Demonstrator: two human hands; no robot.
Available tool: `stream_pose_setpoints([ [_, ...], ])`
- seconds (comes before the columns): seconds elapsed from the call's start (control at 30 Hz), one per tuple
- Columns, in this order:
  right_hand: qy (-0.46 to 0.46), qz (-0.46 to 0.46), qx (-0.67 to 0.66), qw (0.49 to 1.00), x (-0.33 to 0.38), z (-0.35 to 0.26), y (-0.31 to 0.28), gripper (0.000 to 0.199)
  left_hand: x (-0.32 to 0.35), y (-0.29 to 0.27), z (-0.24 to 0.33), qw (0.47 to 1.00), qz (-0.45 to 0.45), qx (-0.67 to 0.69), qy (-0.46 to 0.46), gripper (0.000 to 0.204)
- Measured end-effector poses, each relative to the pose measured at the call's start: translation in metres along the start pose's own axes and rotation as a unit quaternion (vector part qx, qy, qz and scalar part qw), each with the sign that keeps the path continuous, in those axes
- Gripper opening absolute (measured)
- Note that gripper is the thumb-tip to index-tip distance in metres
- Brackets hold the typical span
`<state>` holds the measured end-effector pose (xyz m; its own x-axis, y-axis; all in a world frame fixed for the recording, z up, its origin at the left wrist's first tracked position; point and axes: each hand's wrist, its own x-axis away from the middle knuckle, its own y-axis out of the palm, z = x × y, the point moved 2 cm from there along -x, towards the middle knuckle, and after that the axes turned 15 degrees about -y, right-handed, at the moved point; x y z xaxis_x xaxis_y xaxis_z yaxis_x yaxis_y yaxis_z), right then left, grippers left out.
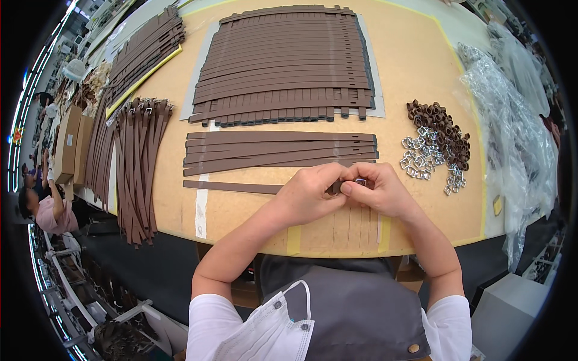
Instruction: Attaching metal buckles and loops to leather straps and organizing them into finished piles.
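Note:
A brown leather strap (232,187) lies flat across the tan table (241,219), running left from my hands. My left hand (310,194) pinches its right end. My right hand (376,189) meets it there, fingertips closed on a small metal buckle (360,181) at the strap's end. Both hands touch each other over the strap end, which they mostly hide. Just beyond my hands lies a short stack of brown straps (280,151).
A large fanned pile of brown straps (286,66) lies on a grey mat at the back. Silver buckles (424,157) and brown loops (445,129) sit right of my hands. Finished straps (137,168) hang over the left edge. Clear plastic bags (518,132) lie far right. A person sits far left.

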<state>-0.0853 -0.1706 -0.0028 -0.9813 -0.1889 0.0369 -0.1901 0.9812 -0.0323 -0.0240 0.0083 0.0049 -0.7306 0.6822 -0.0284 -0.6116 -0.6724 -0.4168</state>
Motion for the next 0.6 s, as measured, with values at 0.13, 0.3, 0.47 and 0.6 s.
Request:
stream_pose_setpoints([
  [0.13,0.044,0.01,-0.009,0.999,0.0,-0.007,-0.005,0.02,-0.001,-0.002,0.002,1.0,0.003,0.001,-0.029,0.027],
  [0.3,0.052,0.005,-0.06,0.997,0.001,-0.005,-0.01,0.017,-0.003,-0.007,-0.002,0.999,-0.016,-0.013,-0.036,0.024],
  [0.47,0.054,-0.008,-0.061,0.997,0.001,-0.002,-0.012,0.016,-0.003,-0.005,-0.004,0.999,-0.015,-0.005,-0.035,0.022],
  [0.6,0.052,-0.006,-0.064,0.997,0.001,-0.005,-0.012,0.016,-0.003,-0.005,-0.003,0.999,-0.018,-0.005,-0.038,0.021],
])
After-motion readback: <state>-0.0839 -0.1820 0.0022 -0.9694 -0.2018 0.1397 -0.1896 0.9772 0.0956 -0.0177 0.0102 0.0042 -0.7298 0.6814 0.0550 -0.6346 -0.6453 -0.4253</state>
